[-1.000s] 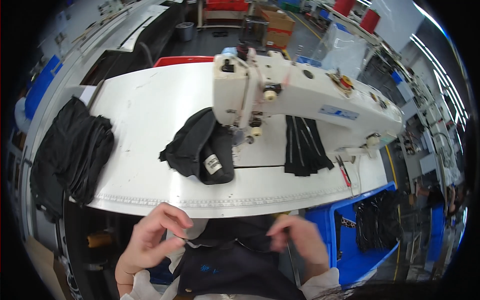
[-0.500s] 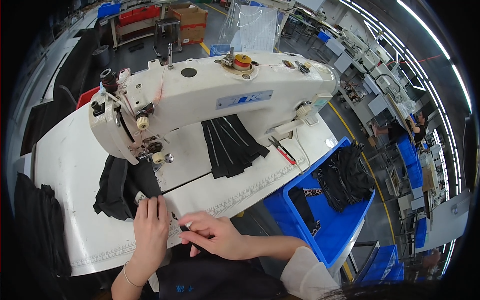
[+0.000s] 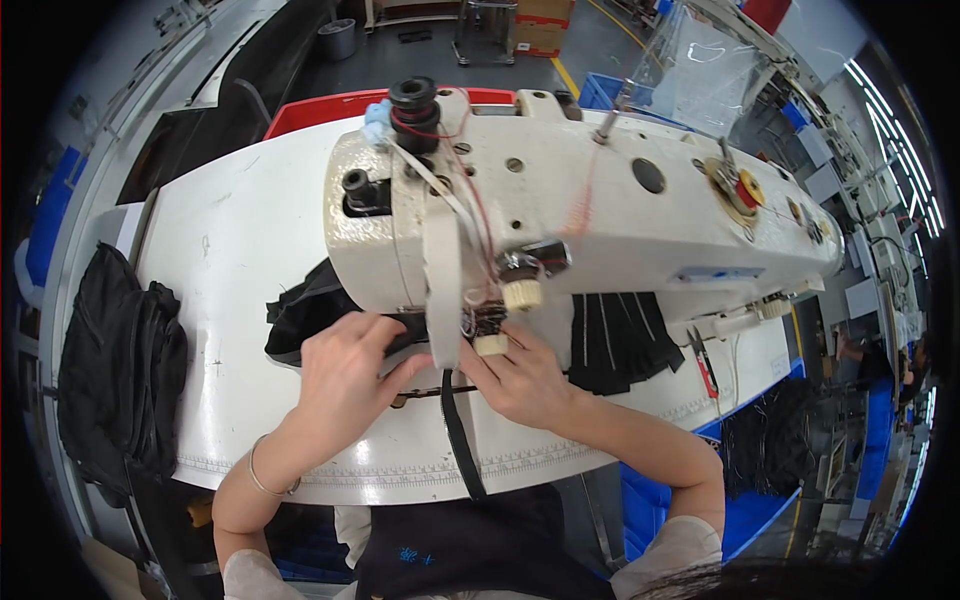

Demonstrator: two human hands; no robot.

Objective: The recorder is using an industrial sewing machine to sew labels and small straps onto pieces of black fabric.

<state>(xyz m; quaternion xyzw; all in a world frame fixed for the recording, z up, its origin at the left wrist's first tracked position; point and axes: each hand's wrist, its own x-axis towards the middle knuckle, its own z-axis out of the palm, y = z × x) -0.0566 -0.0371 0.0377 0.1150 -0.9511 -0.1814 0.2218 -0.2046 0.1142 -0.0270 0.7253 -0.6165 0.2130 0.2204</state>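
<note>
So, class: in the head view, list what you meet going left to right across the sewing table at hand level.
Pile of black garments → black fabric piece → left hand → black strap → right hand → stack of black striped pieces → red-handled snips → blue bin.

A narrow black strap [image 3: 458, 435] runs flat from under the sewing machine's needle down over the table's front edge.

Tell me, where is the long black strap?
In the head view, the black strap runs from under the sewing machine between the left hand and right hand, over the table's front edge.
</note>
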